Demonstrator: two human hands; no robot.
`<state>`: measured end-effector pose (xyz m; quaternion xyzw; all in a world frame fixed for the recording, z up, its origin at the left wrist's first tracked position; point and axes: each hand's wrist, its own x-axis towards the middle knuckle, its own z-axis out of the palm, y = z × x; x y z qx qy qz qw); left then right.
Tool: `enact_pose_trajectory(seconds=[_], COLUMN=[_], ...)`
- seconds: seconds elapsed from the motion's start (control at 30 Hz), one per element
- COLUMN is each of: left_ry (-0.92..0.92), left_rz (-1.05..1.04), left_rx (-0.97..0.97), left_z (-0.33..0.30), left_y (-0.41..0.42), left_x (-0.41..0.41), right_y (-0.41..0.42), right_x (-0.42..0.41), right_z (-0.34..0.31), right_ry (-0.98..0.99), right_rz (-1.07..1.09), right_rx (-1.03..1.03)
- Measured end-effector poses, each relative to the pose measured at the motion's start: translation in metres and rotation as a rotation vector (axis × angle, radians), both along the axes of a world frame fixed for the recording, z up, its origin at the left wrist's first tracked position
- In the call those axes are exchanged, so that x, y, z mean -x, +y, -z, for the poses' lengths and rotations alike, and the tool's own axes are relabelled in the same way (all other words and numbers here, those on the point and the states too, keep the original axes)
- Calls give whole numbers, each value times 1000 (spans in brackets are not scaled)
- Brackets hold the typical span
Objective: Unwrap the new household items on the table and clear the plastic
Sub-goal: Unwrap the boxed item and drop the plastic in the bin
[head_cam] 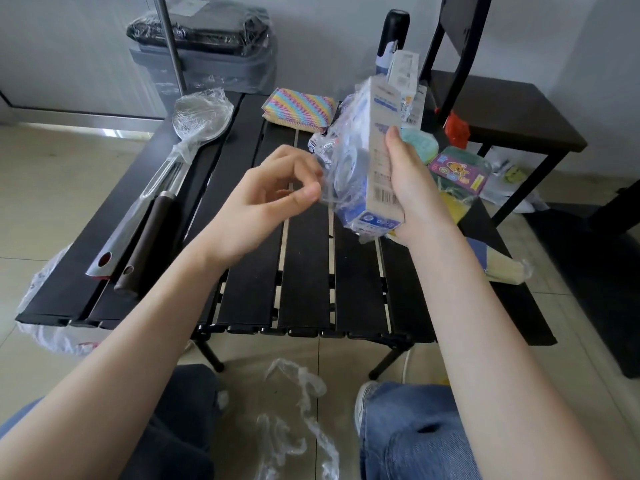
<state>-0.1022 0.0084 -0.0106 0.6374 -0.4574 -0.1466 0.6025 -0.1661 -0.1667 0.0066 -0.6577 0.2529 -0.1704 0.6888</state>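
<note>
Nearest the viewer: the person's knees in blue jeans (415,434), with crumpled strips of clear plastic (298,424) lying on the tiled floor between them. Above these, both bare forearms reach over a low black slatted table (304,271). The right hand (412,188) grips a white-and-blue carton (377,157) upright, thumb laid along its barcoded side, fingers hidden behind it; the carton is held in the air above the table, not resting on it. Loose clear film (337,168) clings to the carton's left face. The left hand (273,195) has thumb and curled fingers brought together at the edge of that film, apparently pinching it.

On the table, left side: a metal ladle (194,123) with its bowl wrapped in plastic, and a dark-handled utensil (152,237) just beside it. At the far edge: a rainbow-striped sponge (299,107). Right side, partly hidden by the carton: a round teal item (417,142) and a purple-labelled packet (457,171).

Behind the table: a grey plastic-wrapped bin (204,50) and a dark chair (502,109).
</note>
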Motion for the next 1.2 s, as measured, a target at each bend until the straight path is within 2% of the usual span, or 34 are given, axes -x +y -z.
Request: enact_pose_trajectory(seconds=[0.1,0.17,0.23,0.3,0.4,0.53,0.63,0.8,0.87,0.93,1.03,1.13,1.2], left_ry=[221,314,282,168,224,362,349,21,-55,1,202,206,238], left_rz=[63,3,-163,-381,-571,-578,-531,-741,-697,-559,-425,-492,-589], left_rx=[104,120,80,38,80,64,29,62,53,83,119,93,108], left_z=[0,-4,-5,-1,2,-2,0,1,0,-2,-4,-1,0], left_y=[-1,-2,-5,-11,-14,-9,-9,-11,-13,-17,-20,-21,-19], left_x=[0,0,2,4,3,-8,-8,-1,6,15,24,21,15], right_y=[0,0,1,6,11,16,18,26,35,44,48,41,34], right_x=[-2,-2,-2,-2,-1,0,-4,-9,-12,-14,-14,-11,-12], right_z=[2,2,5,6,9,10,16,8,7,8,14,18,17], right_ry=[-84,-153,-192,-180,-148,-173,-181,-19,11,-23,-112,-148,-166], right_rz=[12,-2,-54,-134,-194,-252,-260,-191,-205,-162,-75,-31,-15], right_rx=[-234,-351,-376,-366,-331,-387,-391,-102,-67,-27,54,201,168])
